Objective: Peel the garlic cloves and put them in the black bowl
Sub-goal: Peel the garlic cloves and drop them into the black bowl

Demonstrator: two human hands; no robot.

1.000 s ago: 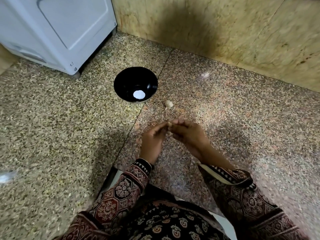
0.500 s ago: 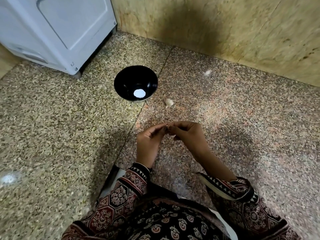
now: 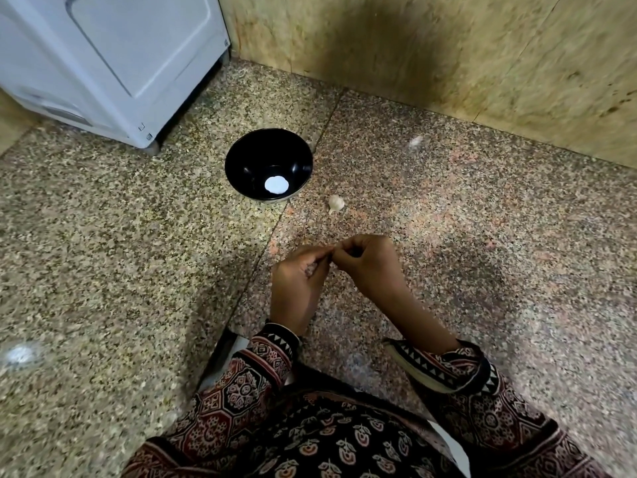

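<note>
One unpeeled garlic clove point(image 3: 336, 204) lies alone on the speckled stone floor point(image 3: 103, 253), papery and pale. It sits just to the right of the black bowl point(image 3: 241, 150) and does not touch it. The bowl stands upright on the floor. On its bottom is a bright white round patch point(image 3: 276, 185); I cannot tell whether that is a reflection or something lying in it.

Nearer to the person, well short of the loose clove, both hands are held together low over the floor. The left hand point(image 3: 296, 291) and the right hand point(image 3: 368, 267) have their fingers curled, and the fingertips point(image 3: 339, 251) of the two meet. They pinch at a small pale piece point(image 3: 312, 269), which shows only as a blur between the left fingers. It is too hidden to say for certain that it is a clove.

Patterned dark red and black sleeves point(image 3: 262, 367) cover both forearms, and the same cloth fills the bottom of the view.

Beyond the bowl, a white appliance point(image 3: 120, 63) stands on the left. A mottled tan wall point(image 3: 465, 63) runs behind and to the right. A small white fleck point(image 3: 415, 141) lies on the floor near the wall.
</note>
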